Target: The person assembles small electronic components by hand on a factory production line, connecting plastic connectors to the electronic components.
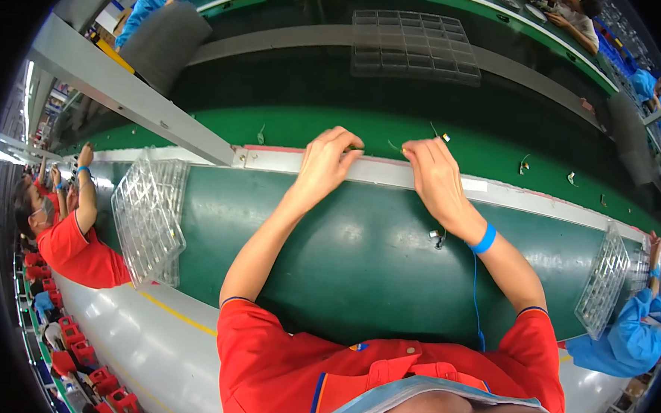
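At the white rail [381,172], steady your left hand [324,157] and right hand [435,174], both with fingers narrowed, though I cannot tell their hold, and guide the thin green wire [394,145] beside your right fingertips gently, without tugging

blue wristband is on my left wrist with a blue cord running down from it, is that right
Wrong side: the head view shows the blue wristband on the wrist of your right hand; the blue cord does run down from it.
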The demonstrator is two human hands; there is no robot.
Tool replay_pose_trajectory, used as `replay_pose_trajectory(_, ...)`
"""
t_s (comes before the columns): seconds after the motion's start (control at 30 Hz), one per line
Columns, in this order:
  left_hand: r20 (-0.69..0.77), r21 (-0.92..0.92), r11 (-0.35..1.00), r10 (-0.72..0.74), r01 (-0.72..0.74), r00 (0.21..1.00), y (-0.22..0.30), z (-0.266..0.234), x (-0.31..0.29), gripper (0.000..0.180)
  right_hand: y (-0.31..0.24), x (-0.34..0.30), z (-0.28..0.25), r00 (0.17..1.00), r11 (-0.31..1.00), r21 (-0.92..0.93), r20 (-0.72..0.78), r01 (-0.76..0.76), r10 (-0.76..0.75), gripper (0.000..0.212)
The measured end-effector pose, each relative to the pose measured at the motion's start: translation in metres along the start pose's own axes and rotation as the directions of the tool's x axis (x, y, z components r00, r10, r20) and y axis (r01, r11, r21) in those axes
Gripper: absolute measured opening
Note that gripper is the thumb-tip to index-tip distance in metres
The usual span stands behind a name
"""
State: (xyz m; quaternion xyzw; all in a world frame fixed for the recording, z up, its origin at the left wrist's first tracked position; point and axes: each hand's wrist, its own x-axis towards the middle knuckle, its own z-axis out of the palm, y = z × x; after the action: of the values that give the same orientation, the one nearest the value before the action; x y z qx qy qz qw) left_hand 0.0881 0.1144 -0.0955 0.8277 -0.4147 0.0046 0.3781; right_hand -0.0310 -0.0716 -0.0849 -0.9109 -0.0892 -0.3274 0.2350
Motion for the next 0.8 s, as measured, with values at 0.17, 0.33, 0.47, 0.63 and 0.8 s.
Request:
replay_pose_trajectory(0.17, 0.134, 0.444, 0.85, 0.25, -0.284, 0.959, -0.049, 0.02, 0.001, 0.02, 0.016, 0.026, 0.071, 0.978, 0.977, 0.052, 0.002, -0.207, 0.207, 0.011)
replay_pose_trajectory(0.33, -0.083, 0.321, 0.933, 0.199, -0.163, 0.976, -0.047, 0.003, -0.009, 0.012, 0.004, 0.04, 0.081, 0.942, 0.897, 0.295, 0.178, -0.328, 0.286, 0.018)
replay_pose_trajectory(0.47, 0.122, -0.783, 0.489, -0.483, 0.383, 0.867, -0.01, -0.033, -0.018, 0.021, -0.02, 0.035, 0.038, 0.916, 0.767, 0.501, 0.202, -0.402, 0.348, 0.02)
replay_pose_trajectory(0.63, 0.151, -0.894, 0.331, -0.41, 0.301, 0.899, 0.028, -0.017, -0.014, 0.02, -0.038, 0.02, 0.014, 0.9, 0.695, 0.585, 0.162, -0.418, 0.406, 0.019)
replay_pose_trajectory(0.8, 0.119, -0.899, 0.361, -0.339, 0.246, 0.933, 0.053, -0.007, -0.009, 0.019, -0.036, 0.015, -0.007, 0.887, 0.735, 0.541, 0.042, -0.408, 0.461, 0.015)
